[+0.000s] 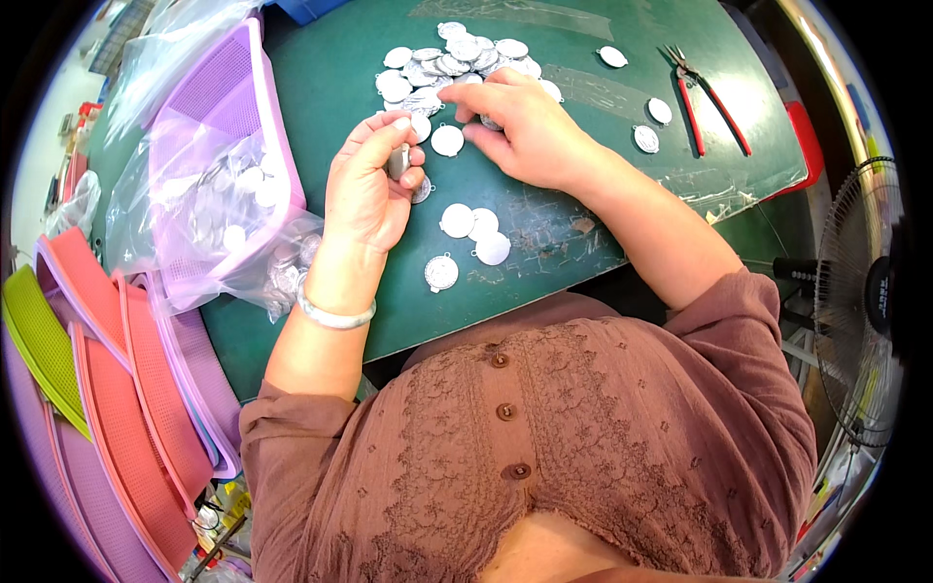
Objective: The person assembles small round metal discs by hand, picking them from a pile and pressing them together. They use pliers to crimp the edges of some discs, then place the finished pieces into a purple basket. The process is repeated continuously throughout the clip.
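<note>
My left hand (374,180) is closed around a small stack of silver medallions (398,161), seen edge-on between the fingers and the palm. My right hand (525,126) reaches over the near edge of a heap of round silver medallions (457,63), thumb and index finger apart. A medallion partly shows beneath its fingers; whether they touch it I cannot tell. Between the hands lies a loose medallion (447,140). Closer to me are a cluster of three medallions (483,224) and a single one (441,273) with a small loop.
Red-handled pliers (702,102) and a few loose medallions (646,139) lie on the green table (583,257) at the right. A purple basket (267,107) with bagged medallions stands left, above stacked pink and purple baskets (126,408). A fan (855,291) stands beyond the table's right edge.
</note>
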A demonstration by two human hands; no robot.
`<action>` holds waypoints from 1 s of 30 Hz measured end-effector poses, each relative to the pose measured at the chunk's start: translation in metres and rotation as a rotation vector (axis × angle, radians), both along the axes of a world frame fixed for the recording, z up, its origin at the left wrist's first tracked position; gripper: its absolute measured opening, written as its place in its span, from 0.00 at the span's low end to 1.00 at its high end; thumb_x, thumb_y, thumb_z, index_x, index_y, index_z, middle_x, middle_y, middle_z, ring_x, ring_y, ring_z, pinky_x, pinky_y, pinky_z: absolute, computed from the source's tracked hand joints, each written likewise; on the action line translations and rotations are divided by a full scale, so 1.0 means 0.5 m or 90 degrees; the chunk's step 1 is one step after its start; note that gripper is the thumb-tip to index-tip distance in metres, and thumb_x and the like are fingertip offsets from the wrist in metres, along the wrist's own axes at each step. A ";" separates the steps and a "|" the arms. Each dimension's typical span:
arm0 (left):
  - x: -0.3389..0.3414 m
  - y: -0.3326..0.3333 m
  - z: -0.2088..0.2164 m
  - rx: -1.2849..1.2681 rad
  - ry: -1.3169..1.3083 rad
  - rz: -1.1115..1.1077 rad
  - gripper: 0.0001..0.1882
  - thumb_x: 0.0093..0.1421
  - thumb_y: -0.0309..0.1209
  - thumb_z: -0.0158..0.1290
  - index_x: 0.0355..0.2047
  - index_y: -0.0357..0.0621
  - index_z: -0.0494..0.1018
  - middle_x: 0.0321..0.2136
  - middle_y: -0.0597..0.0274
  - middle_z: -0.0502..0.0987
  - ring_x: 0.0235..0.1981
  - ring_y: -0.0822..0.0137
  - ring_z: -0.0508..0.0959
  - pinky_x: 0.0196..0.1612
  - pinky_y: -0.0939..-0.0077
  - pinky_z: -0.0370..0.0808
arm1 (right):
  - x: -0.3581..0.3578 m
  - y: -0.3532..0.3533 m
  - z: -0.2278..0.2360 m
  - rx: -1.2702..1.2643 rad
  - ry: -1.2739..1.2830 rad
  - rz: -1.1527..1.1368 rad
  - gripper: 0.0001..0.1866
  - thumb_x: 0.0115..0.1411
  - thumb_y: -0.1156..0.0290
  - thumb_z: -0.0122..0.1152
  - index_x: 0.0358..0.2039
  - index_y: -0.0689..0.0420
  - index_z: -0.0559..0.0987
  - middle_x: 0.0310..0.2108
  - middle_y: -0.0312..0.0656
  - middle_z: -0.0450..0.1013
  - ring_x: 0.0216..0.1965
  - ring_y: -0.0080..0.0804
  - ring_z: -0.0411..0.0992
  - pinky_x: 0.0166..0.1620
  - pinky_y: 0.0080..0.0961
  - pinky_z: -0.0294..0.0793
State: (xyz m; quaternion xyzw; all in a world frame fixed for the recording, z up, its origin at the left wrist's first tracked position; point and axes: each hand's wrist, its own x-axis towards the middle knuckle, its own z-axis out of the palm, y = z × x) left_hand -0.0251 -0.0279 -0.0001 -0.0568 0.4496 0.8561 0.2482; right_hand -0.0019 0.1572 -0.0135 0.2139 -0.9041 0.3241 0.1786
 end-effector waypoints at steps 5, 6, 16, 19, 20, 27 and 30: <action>-0.009 -0.005 -0.004 -0.005 0.048 0.010 0.08 0.53 0.25 0.48 0.34 0.36 0.67 0.24 0.61 0.69 0.20 0.74 0.68 0.17 0.85 0.62 | 0.004 -0.020 -0.008 0.090 0.038 -0.004 0.25 0.44 0.68 0.63 0.44 0.55 0.70 0.29 0.36 0.70 0.35 0.34 0.65 0.41 0.30 0.63; -0.007 -0.002 -0.001 -0.001 0.023 0.021 0.09 0.53 0.26 0.48 0.34 0.36 0.67 0.24 0.62 0.69 0.20 0.74 0.68 0.17 0.86 0.61 | 0.007 -0.026 -0.004 0.118 0.055 -0.019 0.26 0.43 0.67 0.64 0.45 0.55 0.69 0.29 0.36 0.70 0.35 0.35 0.65 0.41 0.30 0.63; -0.005 -0.005 0.005 -0.041 0.019 -0.040 0.09 0.53 0.29 0.52 0.33 0.39 0.67 0.18 0.69 0.65 0.14 0.79 0.63 0.13 0.89 0.56 | 0.007 -0.022 -0.002 -0.134 -0.094 -0.062 0.18 0.51 0.76 0.52 0.45 0.61 0.69 0.21 0.37 0.70 0.23 0.25 0.68 0.28 0.19 0.66; 0.004 0.005 0.006 -0.120 0.058 -0.049 0.09 0.51 0.25 0.54 0.33 0.40 0.68 0.18 0.71 0.66 0.13 0.82 0.62 0.13 0.91 0.54 | 0.009 -0.013 0.019 -0.399 -0.329 -0.011 0.17 0.54 0.76 0.51 0.46 0.62 0.68 0.22 0.33 0.71 0.24 0.17 0.67 0.30 0.15 0.66; 0.008 0.007 0.010 -0.141 0.067 -0.058 0.09 0.51 0.26 0.54 0.33 0.40 0.69 0.18 0.71 0.66 0.13 0.82 0.62 0.13 0.91 0.54 | 0.007 -0.014 0.019 -0.426 -0.349 -0.011 0.17 0.55 0.75 0.51 0.47 0.62 0.68 0.23 0.31 0.70 0.25 0.16 0.67 0.31 0.15 0.67; 0.013 0.010 0.004 -0.171 0.090 -0.051 0.06 0.53 0.27 0.54 0.31 0.40 0.71 0.19 0.69 0.70 0.14 0.83 0.64 0.15 0.90 0.57 | 0.011 -0.016 0.031 -0.558 -0.403 0.057 0.17 0.56 0.76 0.50 0.47 0.63 0.68 0.27 0.36 0.70 0.27 0.19 0.69 0.32 0.17 0.69; 0.013 0.009 0.004 -0.161 0.089 -0.046 0.06 0.54 0.27 0.53 0.31 0.40 0.71 0.20 0.68 0.71 0.15 0.82 0.64 0.15 0.90 0.57 | 0.012 -0.016 0.032 -0.592 -0.416 0.069 0.18 0.56 0.76 0.50 0.48 0.63 0.67 0.30 0.38 0.70 0.28 0.21 0.70 0.33 0.18 0.70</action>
